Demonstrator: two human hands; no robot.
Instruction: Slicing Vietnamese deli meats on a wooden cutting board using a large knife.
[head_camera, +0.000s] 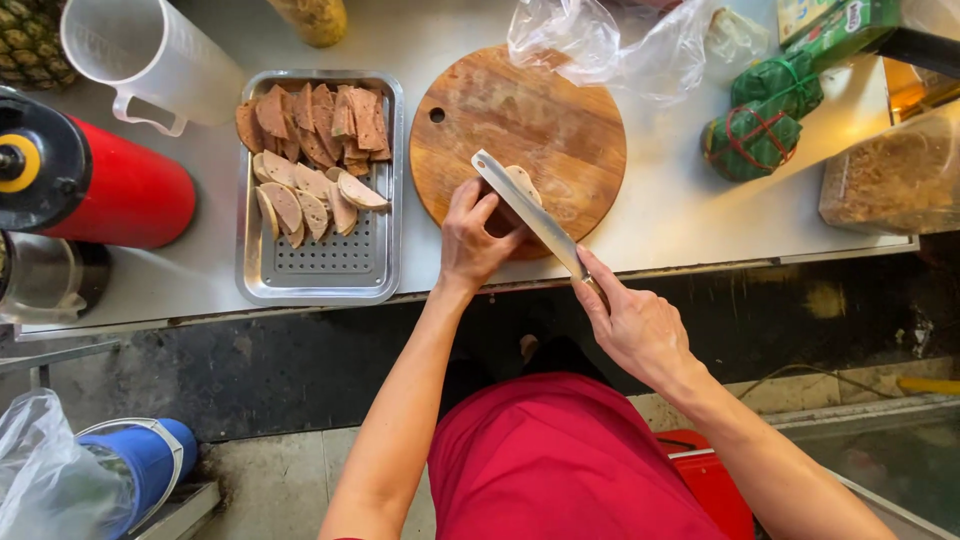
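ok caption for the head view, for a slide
Right hand slices pale sausage with a long steel knife on a round wooden board, left hand steadying it.

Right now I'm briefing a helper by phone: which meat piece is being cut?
On the round wooden cutting board, look at its near edge. The pale sausage piece lies under the knife, pinned by the left hand; every other slice sits in the metal tray.
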